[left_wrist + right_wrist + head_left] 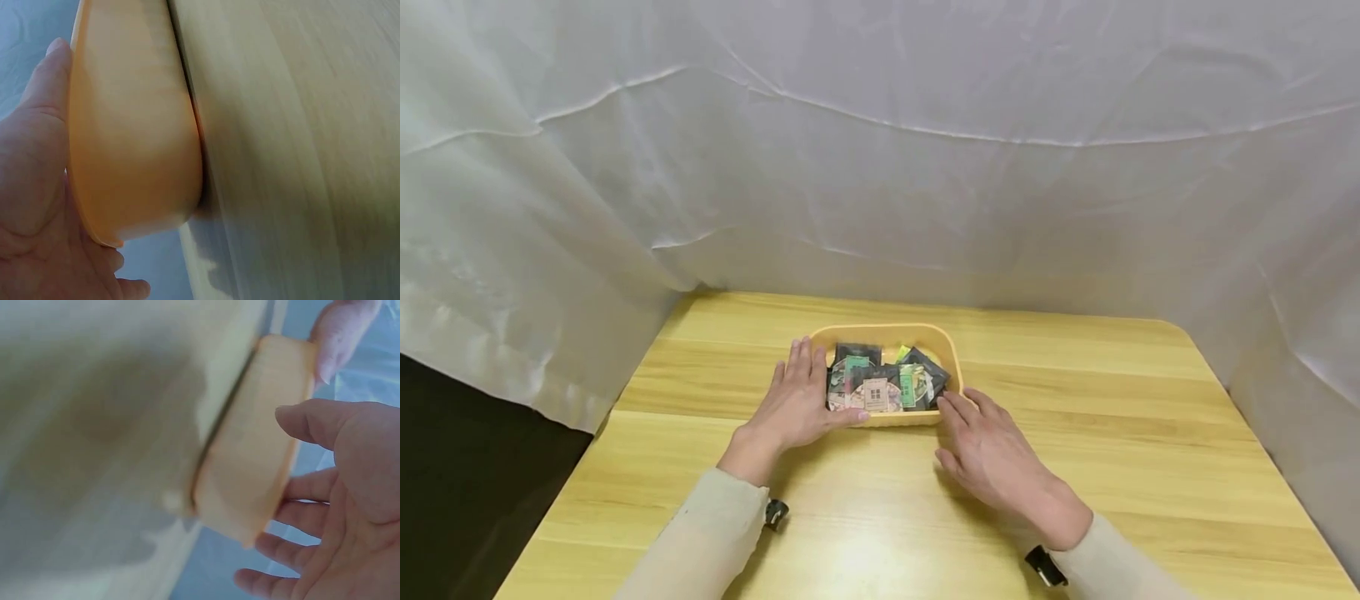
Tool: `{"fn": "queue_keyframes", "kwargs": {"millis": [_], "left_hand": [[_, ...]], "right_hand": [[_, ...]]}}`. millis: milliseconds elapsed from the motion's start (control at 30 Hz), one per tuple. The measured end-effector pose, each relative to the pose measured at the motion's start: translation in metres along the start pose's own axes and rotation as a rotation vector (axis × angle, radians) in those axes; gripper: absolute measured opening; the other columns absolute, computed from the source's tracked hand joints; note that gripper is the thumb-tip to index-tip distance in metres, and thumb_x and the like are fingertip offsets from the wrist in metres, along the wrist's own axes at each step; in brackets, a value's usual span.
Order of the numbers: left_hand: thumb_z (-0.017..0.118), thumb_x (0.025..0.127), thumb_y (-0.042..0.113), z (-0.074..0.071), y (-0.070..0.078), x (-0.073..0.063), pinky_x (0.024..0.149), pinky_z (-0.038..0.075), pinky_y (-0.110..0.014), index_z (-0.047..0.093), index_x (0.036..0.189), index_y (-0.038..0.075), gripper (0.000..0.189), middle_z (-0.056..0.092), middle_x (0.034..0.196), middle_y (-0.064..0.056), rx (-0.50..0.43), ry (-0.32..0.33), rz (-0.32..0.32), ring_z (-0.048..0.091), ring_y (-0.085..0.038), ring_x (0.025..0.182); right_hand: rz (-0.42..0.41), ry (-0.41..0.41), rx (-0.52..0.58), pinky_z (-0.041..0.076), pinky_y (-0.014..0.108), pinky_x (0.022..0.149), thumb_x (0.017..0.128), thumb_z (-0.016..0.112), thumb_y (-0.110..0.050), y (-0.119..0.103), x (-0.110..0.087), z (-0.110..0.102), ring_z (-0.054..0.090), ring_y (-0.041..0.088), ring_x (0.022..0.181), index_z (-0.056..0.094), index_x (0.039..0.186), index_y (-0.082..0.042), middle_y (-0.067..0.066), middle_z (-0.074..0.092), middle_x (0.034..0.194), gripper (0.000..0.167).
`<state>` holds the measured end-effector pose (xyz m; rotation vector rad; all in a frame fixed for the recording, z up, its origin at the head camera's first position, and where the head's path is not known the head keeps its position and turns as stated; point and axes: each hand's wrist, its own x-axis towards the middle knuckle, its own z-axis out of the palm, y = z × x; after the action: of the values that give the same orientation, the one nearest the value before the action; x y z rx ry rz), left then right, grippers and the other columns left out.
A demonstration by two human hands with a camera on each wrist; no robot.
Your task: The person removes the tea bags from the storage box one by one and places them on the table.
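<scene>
- Head view: a yellow-orange plastic tray (880, 327) with rounded corners sits near the far edge of a wood-grain tabletop (865, 521), roughly mid-width.
- Inside the tray, dark flat packets (875, 393) overlap in a loose pile; their labels are green, beige and pink, and the print is too small to read.
- The person's left hand (797, 400) lies against the tray's left end, fingers straight and pointing away from the person, thumb stretched out along the near rim.
- The person's right hand (992, 454) is at the near right corner, fingertips touching the rim, thumb held apart from the fingers.
- Both arms wear pale sleeves (703, 529), with a small black device (776, 513) at each wrist. Grey-white cloth (925, 192) hangs behind and to both sides.
- Left wrist view: the left hand's thumb and palm lie along the rim, beside the tray's smooth outer wall; the tray's base rests on the tabletop.
- Right wrist view: the right hand is spread, some fingers touching the rim and the thumb extended over the wall; the left hand's thumb shows at the far end.
</scene>
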<state>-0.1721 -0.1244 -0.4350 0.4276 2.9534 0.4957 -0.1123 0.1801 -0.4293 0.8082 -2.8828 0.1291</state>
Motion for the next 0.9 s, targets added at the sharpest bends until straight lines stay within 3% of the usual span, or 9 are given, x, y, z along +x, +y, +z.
{"fn": "queue_keyframes", "kwargs": {"millis": [167,333,400,467,633,767,900], "left_hand": [[0.057,0.086,0.087,0.001,0.000,0.002,0.132,0.010,-0.062,0.010,0.167,-0.004,0.131,-0.005,0.174,-0.026,0.019,0.005,0.008,-0.003,-0.041,0.163],[0.053,0.085,0.091,0.003,-0.002,0.003,0.132,0.009,-0.062,0.010,0.167,-0.004,0.133,-0.004,0.174,-0.026,0.038,0.007,0.000,-0.004,-0.041,0.163],[0.052,0.085,0.091,0.003,-0.003,0.004,0.132,0.009,-0.061,0.010,0.167,-0.004,0.133,-0.003,0.174,-0.026,0.048,0.009,-0.006,-0.003,-0.041,0.163],[0.051,0.085,0.091,0.004,-0.003,0.004,0.133,0.009,-0.060,0.011,0.167,-0.005,0.132,-0.002,0.174,-0.027,0.051,0.013,-0.011,-0.003,-0.040,0.163],[0.050,0.084,0.093,0.003,-0.003,0.006,0.133,0.009,-0.059,0.011,0.166,-0.006,0.134,-0.001,0.174,-0.027,0.053,0.017,-0.011,-0.003,-0.040,0.163],[0.049,0.081,0.096,0.005,-0.002,0.005,0.133,0.009,-0.058,0.007,0.167,-0.005,0.139,-0.003,0.173,-0.028,0.055,0.023,-0.020,-0.003,-0.041,0.163],[0.048,0.079,0.098,0.007,-0.002,0.000,0.133,0.011,-0.058,0.005,0.166,-0.007,0.142,-0.003,0.173,-0.030,0.071,0.027,-0.035,-0.001,-0.043,0.163]], "right_hand": [[0.011,-0.050,0.010,0.053,0.062,0.107,0.099,0.071,-0.036,0.004,0.012,-0.017,0.059,0.044,0.132,0.060,0.145,0.003,0.022,0.062,0.146,0.062],[-0.053,0.043,0.048,0.061,0.054,0.097,0.097,0.072,-0.027,0.010,0.040,-0.029,0.070,0.039,0.113,0.065,0.137,0.005,0.022,0.073,0.128,0.051],[-0.107,0.091,0.056,0.061,0.051,0.098,0.097,0.074,-0.024,0.009,0.056,-0.031,0.072,0.037,0.110,0.067,0.134,0.005,0.021,0.075,0.125,0.048],[-0.160,0.087,0.061,0.057,0.051,0.107,0.097,0.076,-0.025,0.005,0.072,-0.032,0.070,0.037,0.118,0.068,0.134,0.003,0.020,0.074,0.127,0.047],[-0.261,-0.067,0.095,0.042,0.053,0.122,0.097,0.078,-0.024,-0.006,0.106,-0.021,0.062,0.037,0.135,0.066,0.137,0.001,0.018,0.067,0.141,0.049],[-0.268,-0.218,0.097,0.036,0.056,0.125,0.098,0.077,-0.026,-0.011,0.125,-0.009,0.055,0.037,0.142,0.063,0.142,-0.001,0.018,0.061,0.150,0.053],[-0.251,-0.295,0.078,0.036,0.053,0.126,0.099,0.076,-0.031,-0.013,0.132,-0.001,0.053,0.037,0.144,0.062,0.144,-0.002,0.016,0.060,0.152,0.056]]}}
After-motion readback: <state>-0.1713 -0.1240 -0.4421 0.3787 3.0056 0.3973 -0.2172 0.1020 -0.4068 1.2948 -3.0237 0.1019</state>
